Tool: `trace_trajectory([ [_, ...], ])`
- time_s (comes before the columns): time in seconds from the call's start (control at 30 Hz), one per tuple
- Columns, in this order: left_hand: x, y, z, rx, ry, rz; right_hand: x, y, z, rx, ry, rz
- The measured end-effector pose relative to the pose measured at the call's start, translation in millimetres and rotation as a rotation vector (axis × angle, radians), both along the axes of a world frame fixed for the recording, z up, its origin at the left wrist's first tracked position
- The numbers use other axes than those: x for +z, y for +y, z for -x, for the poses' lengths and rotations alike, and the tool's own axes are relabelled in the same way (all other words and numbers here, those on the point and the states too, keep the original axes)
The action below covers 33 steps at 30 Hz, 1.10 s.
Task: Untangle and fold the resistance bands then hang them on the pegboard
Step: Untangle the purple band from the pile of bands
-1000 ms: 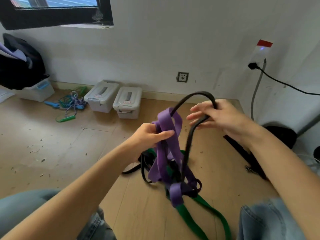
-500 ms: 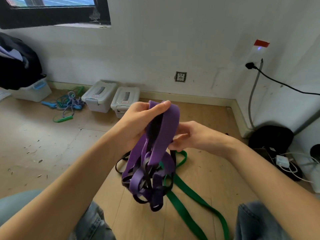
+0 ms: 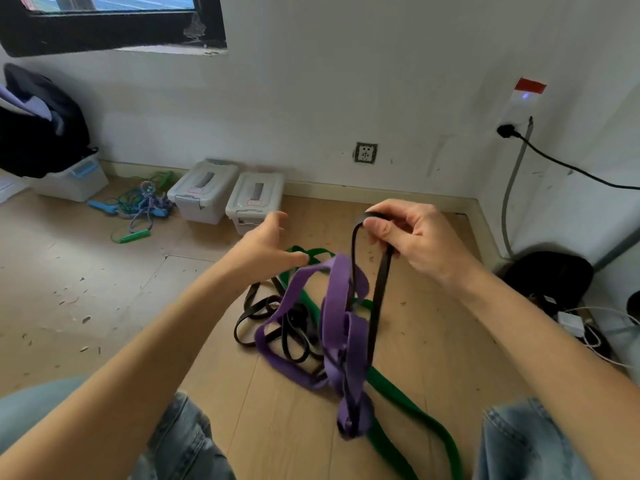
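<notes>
Purple, black and green are knotted together in front of us: the wide purple elastic resistance band (image 3: 341, 327) winds in several loops through the narrow black rubber resistance band (image 3: 375, 299), and the broad green elastic resistance band (image 3: 408, 407) lies flat on the pale wooden floor (image 3: 104, 289) beneath them, running out between our knees. Our right hand (image 3: 412, 244) pinches the top loop of the black band between thumb and curled fingers and lifts it, so both black strands hang down from that grip into the purple tangle. Our left hand (image 3: 266, 247) holds nothing — its fingers are spread and relaxed, just above the purple band's upper loop, with the thumb near it; we cannot tell whether it touches.

As we judge it, the task is at an early stage. No band is free of the others: the lower purple knot hangs wrapped round the black strands, and more black loops lie coiled on the floor at the left of the heap. Nothing is folded, and no pegboard appears in this view — so separating all three, folding each and hanging them remains to be done.

Against the white wall (image 3: 346, 81) stand two small grey lidded plastic boxes (image 3: 228, 197), with a heap of coloured skipping ropes (image 3: 142, 206) beside them.
</notes>
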<state>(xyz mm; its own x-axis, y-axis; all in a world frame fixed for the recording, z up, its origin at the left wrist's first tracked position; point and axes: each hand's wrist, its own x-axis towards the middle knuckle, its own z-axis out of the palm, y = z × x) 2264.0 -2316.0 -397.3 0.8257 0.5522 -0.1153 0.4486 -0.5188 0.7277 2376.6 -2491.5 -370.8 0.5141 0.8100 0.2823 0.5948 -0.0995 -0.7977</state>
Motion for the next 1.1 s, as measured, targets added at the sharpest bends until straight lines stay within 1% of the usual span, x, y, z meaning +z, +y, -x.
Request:
trace_trajectory([
  [0.07, -4, -10, -1, -0.203, -0.101, 0.333, 4, 2, 8, 0.149, 0.119, -0.078],
  [0.1, -11, -21, -3, -0.294, -0.108, 0.426, 7, 2, 11, 0.205, 0.193, -0.134],
  [0.13, -20, -32, -5, -0.354, -0.073, 0.434, 10, 2, 13, 0.237, 0.264, -0.194],
  [0.17, -32, -41, -7, -0.399, -0.025, 0.375, 13, 2, 13, 0.244, 0.338, -0.254],
  [0.23, -55, -48, -10, -0.448, 0.040, 0.147, 17, -3, 6, 0.208, 0.475, -0.360],
  [0.27, -62, -48, -11, -0.429, 0.037, 0.100, 18, -6, 1, 0.171, 0.506, -0.383],
  [0.3, -64, -46, -11, -0.385, 0.013, 0.141, 18, -9, -3, 0.114, 0.495, -0.364],
  [0.33, -59, -43, -11, -0.306, -0.036, 0.265, 15, -11, -8, 0.036, 0.434, -0.297],
  [0.37, -48, -39, -12, -0.220, -0.113, 0.435, 11, -12, -12, -0.052, 0.324, -0.177],
  [0.4, -34, -34, -13, -0.144, -0.218, 0.599, 6, -13, -18, -0.131, 0.186, -0.006],
  [0.43, -20, -27, -13, -0.106, -0.340, 0.716, 2, -13, -22, -0.179, 0.081, 0.190],
  [0.47, -5, -21, -13, -0.097, -0.456, 0.801, -2, -13, -23, -0.177, 0.053, 0.367],
  [0.5, 8, -17, -11, -0.107, -0.558, 0.869, -6, -13, -22, -0.121, 0.103, 0.497],
  [0.53, 17, -14, -9, -0.114, -0.624, 0.906, -10, -12, -20, -0.024, 0.207, 0.557],
  [0.6, 25, -16, -5, -0.114, -0.656, 0.940, -14, -6, -7, 0.167, 0.411, 0.530],
  [0.67, 25, -21, -4, -0.116, -0.637, 0.953, -18, 0, 7, 0.286, 0.483, 0.481],
  [0.73, 23, -22, -3, -0.114, -0.624, 0.953, -22, 6, 17, 0.311, 0.481, 0.427],
  [0.8, 23, -16, 0, -0.122, -0.619, 0.981, -21, 9, 20, 0.222, 0.505, 0.324],
  [0.87, 19, -11, 2, -0.172, -0.561, 0.952, -13, 10, 16, 0.135, 0.600, 0.137],
  [0.9, 13, -11, 3, -0.215, -0.474, 0.875, -7, 10, 13, 0.129, 0.674, 0.026],
  [0.97, -7, -21, 5, -0.323, -0.195, 0.643, 4, 7, 7, 0.189, 0.815, -0.185],
  [1.0, -18, -31, 4, -0.400, -0.065, 0.569, 8, 5, 5, 0.224, 0.857, -0.265],
  [1.03, -29, -41, 3, -0.477, 0.025, 0.555, 10, 3, 3, 0.238, 0.873, -0.309],
  [1.1, -46, -58, -1, -0.539, 0.091, 0.543, 8, 0, -1, 0.177, 0.855, -0.325],
])
